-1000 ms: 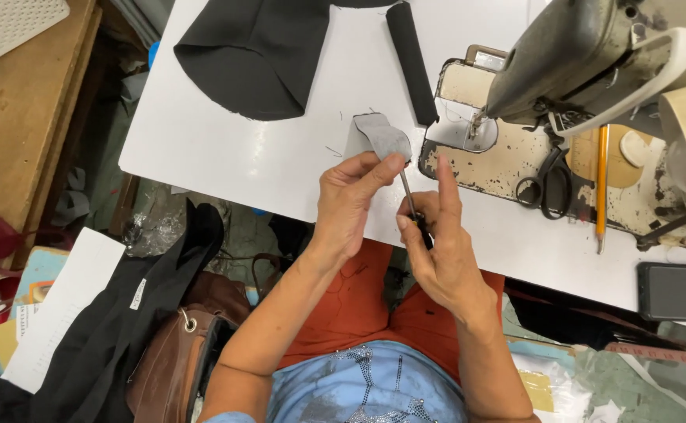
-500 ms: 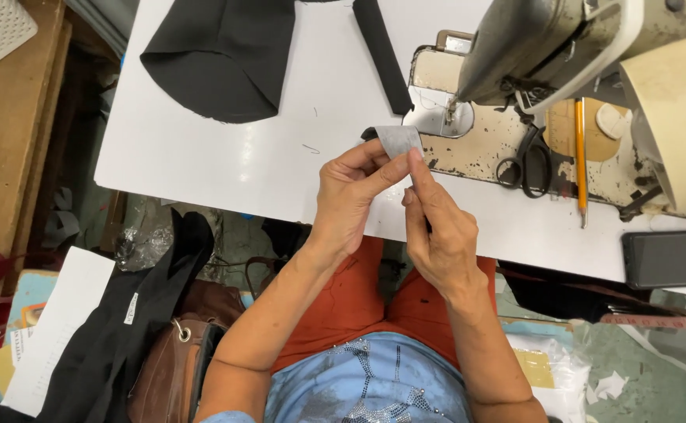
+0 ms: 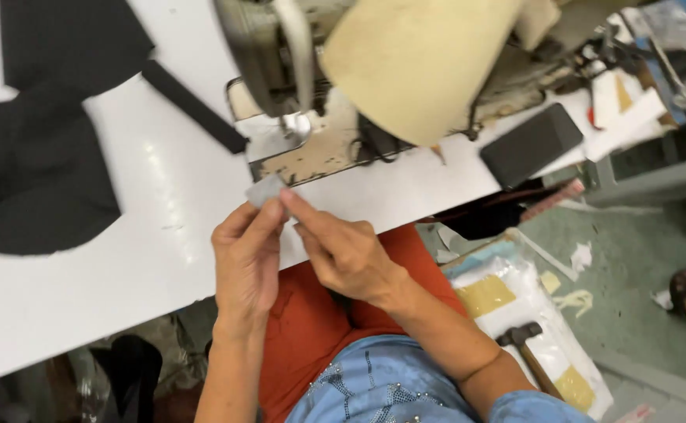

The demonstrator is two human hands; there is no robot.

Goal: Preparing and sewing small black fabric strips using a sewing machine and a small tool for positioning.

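Hands meet over the near edge of a white bench (image 3: 84, 290), seen from the head camera looking down at a seated person's lap. Between them sits a small grey fabric patch (image 3: 265, 189), held up just in front of the worn base plate of an industrial sewing machine (image 3: 311, 149). The left hand (image 3: 246, 262) has its grip closed on the patch, thumb and forefinger pinching its near edge. The right hand (image 3: 343, 251) reaches in from the right with its forefinger stretched along the patch's lower right side; its grip also appears to be grasping the patch, though the thumb is hidden beneath. The patch looks thin, light and limp, likely to fold or slip unless pinched at two edges and kept taut, as it is here; it seems in no way fragile. Both forearms rise from the lap, wrists bent slightly inward so the fingertips converge at one point.

On the far left of the bench lie large black fabric pieces (image 3: 37, 172), with a narrow black strip (image 3: 194, 106) running diagonally toward the machine. A bulky cream-coloured cone (image 3: 421, 55) fills the upper centre, close to the lens. A dark flat rectangular object (image 3: 531, 145) rests on the bench to the right. Below, on the floor at right, a hammer (image 3: 524, 345) lies across clear plastic wrapping (image 3: 515, 313).
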